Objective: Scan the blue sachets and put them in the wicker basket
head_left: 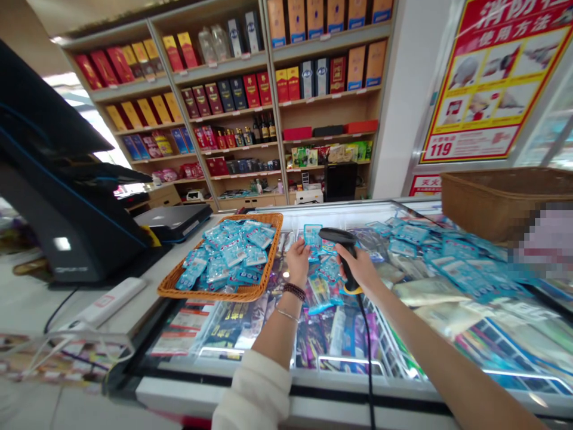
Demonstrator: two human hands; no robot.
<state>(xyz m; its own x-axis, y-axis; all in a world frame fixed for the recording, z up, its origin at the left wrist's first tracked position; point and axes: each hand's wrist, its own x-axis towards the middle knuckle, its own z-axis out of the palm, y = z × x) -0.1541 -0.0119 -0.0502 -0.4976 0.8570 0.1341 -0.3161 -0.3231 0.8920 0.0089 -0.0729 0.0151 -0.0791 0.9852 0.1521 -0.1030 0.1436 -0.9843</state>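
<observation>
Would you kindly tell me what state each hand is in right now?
Left hand: fingers closed on the edge of a blue packet.
Right hand: closed around the grip of a black scanner.

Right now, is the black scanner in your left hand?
No, the right hand grips the black scanner, while the left hand holds a small blue packet.

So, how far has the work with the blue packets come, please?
Probably partway. A heap in the wicker basket may be done, though no mark confirms it. In hand: the left hand holds up one blue packet, and the right hand holds the scanner close by. Possibly left: the loose packets lying on the right.
</observation>
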